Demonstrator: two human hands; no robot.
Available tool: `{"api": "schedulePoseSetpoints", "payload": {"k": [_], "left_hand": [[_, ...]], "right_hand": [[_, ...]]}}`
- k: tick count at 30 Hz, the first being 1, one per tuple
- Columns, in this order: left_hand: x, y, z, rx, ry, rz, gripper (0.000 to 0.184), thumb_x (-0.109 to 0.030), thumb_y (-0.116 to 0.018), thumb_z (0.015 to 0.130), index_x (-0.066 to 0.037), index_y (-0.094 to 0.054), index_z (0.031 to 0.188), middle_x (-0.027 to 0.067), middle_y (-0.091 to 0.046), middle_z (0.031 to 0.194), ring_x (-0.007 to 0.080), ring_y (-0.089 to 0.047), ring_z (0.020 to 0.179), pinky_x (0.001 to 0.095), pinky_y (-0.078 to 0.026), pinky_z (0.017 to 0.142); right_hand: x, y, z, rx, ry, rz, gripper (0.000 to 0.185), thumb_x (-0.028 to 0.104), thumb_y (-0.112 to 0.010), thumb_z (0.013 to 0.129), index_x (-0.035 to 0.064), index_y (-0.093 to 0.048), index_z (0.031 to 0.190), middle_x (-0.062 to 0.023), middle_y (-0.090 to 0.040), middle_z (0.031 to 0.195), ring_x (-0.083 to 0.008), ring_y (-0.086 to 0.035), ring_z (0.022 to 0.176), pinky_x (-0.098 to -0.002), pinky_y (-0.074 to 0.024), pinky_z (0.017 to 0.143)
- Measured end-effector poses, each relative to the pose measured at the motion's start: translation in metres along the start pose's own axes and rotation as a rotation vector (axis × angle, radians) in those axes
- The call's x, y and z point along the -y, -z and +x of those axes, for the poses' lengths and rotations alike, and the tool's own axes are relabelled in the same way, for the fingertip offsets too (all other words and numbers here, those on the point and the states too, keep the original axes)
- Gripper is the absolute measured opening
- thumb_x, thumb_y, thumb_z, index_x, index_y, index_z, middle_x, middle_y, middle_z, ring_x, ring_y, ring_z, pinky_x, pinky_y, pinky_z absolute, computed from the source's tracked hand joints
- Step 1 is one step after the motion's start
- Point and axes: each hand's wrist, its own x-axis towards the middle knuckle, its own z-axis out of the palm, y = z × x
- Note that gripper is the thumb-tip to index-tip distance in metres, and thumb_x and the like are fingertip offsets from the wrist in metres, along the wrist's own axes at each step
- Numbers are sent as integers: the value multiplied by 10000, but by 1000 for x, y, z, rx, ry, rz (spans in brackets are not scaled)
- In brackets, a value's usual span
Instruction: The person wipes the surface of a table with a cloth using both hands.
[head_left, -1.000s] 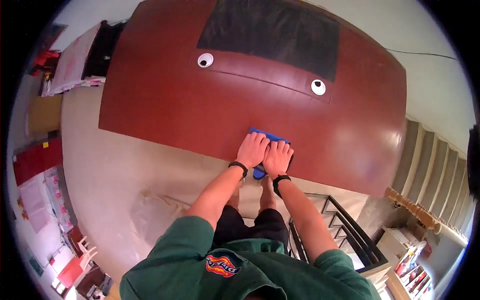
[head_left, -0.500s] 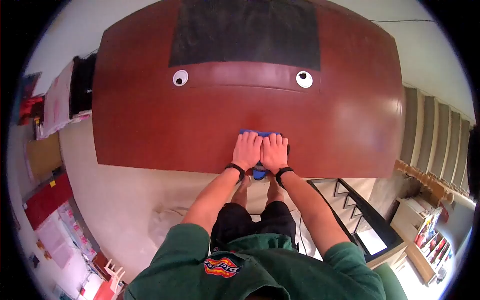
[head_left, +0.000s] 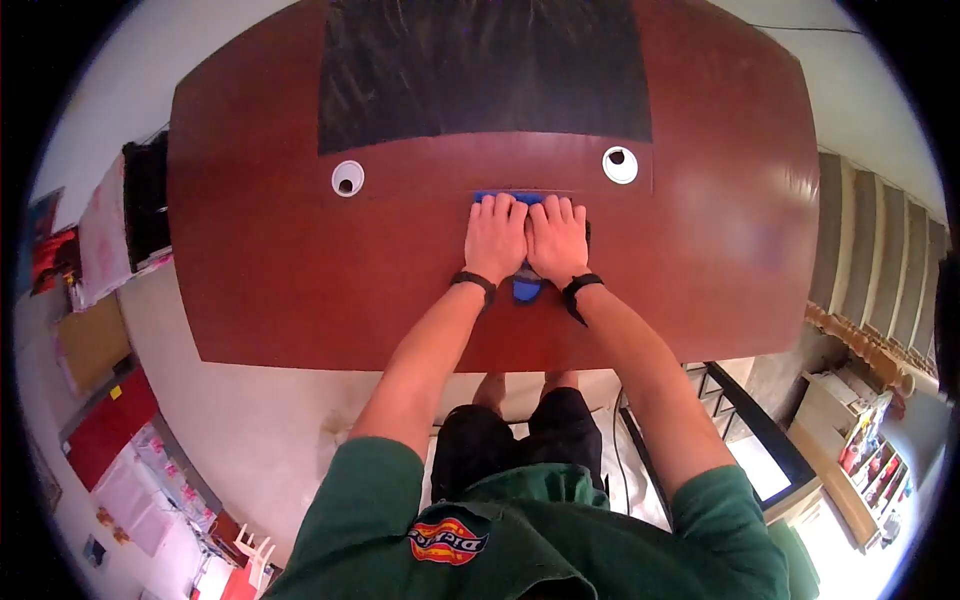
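Observation:
Both hands are side by side on the reddish-brown desk (head_left: 350, 290), pressing on a blue cloth (head_left: 527, 290) with dark parts. My left hand (head_left: 495, 240) has its fingers together and bent over the cloth's far edge. Against it, thumb to thumb, my right hand (head_left: 558, 240) grips the cloth in the same way. Most of the cloth is hidden under the palms; a blue strip shows beyond the fingertips and a blue end sticks out between the wrists.
A black panel (head_left: 485, 70) covers the desk's far middle. Two round white cable-hole covers (head_left: 348, 178) (head_left: 620, 165) sit near its lower corners. A black-framed piece of furniture (head_left: 760, 430) stands at the near right. Shelves (head_left: 870, 470) are farther right.
Both hands have pushed the blue cloth away from me, from the desk's near edge toward the black panel. My arms are stretched farther out and the view has shifted slightly.

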Motion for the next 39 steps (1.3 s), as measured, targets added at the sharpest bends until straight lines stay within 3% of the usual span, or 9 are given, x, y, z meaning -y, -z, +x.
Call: {"api": "schedulePoseSetpoints", "payload": {"k": [27,39], "left_hand": [[0,-3,0,-137,-51,17,132,-175,-639,947,-102,-639,1057,100,-593,1057,336,-564,1004,470,-441,884],[-7,4,-23,-155,-16,69,187,-195,-639,957,-79,-636,1103,132,-631,1159,353,-577,1081,482,-453,917]], "right_hand": [[1,-4,0,-94,19,-15,155,270,-633,964,120,-609,996,-97,-580,1017,-325,-545,1008,-483,-385,866],[20,0,-19,-160,2,-92,167,270,-631,988,104,-633,1005,-107,-608,1040,-327,-566,1026,-491,-416,881]]}}
